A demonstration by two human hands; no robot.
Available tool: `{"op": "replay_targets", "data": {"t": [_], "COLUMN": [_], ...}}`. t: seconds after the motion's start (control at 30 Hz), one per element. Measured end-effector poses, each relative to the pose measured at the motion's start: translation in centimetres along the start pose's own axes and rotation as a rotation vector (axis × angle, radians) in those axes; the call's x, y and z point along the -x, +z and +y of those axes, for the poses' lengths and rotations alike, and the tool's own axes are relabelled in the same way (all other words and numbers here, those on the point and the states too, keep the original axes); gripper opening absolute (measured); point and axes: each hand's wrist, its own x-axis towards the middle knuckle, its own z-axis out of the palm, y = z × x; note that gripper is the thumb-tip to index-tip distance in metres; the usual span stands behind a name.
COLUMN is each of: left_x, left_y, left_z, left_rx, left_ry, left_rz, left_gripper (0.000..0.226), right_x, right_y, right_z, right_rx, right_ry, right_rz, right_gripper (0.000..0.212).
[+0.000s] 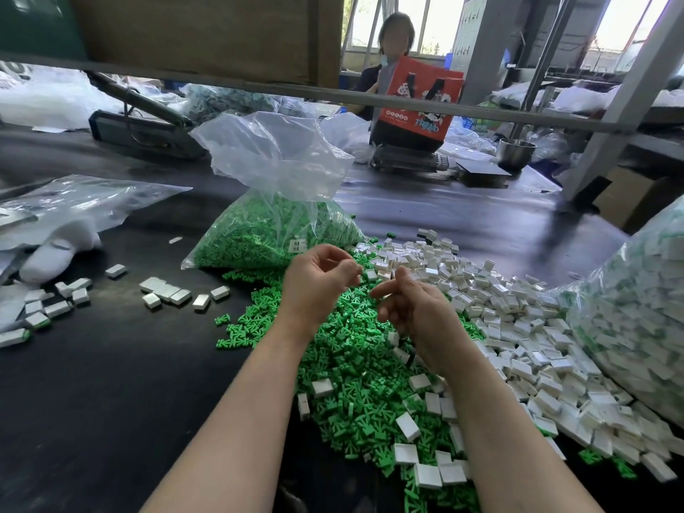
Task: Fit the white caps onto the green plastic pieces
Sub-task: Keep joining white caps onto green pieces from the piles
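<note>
Factory packing/assembly floor, bulk small-parts work.
Long dark counter (111, 383) heaped with loose green plastic pieces (344, 357) and white caps (518, 327), clear bulk bags of parts (274, 224), second worker (385, 68) seated opposite, steel frame posts (625, 94), cardboard box (207, 31), big industrial windows (436, 20).

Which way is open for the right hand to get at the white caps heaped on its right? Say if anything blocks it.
Probably yes. The right hand hovers above the green pieces, beside the heap of white caps. Nothing lies between them; the grip looks empty, though that is hard to tell.
</note>
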Motion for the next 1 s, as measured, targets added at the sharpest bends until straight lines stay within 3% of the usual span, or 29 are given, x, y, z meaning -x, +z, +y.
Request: {"op": "replay_targets", "data": {"t": [0.13,0.23,0.37,0.53,0.67,0.77,0.87,1.0], "left_x": [-0.9,-0.8,-0.5,-0.4,-0.4,-0.6,-0.7,-0.3], "left_y": [-5.1,-8.2,-10.3,-10.8,-10.8,-9.4,-6.9,-2.9], "left_z": [-0.3,-1.1,-2.1,-2.3,-2.1,-1.1,0.1,0.6], "left_rx": [-0.535,-0.782,-0.911,-0.993,-1.025,-0.998,-0.883,-0.762], "left_ry": [0.088,-0.004,-0.209,-0.258,-0.282,-0.191,-0.036,0.047], "left_rz": [0.262,0.423,0.508,0.583,0.583,0.546,0.434,0.229], "left_gripper": [0.009,0.008,0.009,0.019,0.024,0.02,0.009,0.006], "right_x": [-0.1,-0.1,0.0,-0.1,-0.1,-0.3,-0.4,-0.6], "right_y": [0.0,0.1,-0.3,-0.9,-1.7,-1.8,-1.6,-1.0], "right_z": [-0.4,-0.5,-0.7,-0.5,-0.1,0.1,0.4,0.8], "right_rx": [0.099,0.228,0.318,0.423,0.633,0.847,0.982,1.232], "right_ry": [-0.081,-0.124,-0.141,-0.129,-0.135,-0.116,-0.104,-0.043], "right_rz": [0.097,0.223,0.337,0.431,0.477,0.482,0.397,0.16], "right_gripper": [0.033,0.025,0.023,0.014,0.006,0.006,0.017,0.042]}}
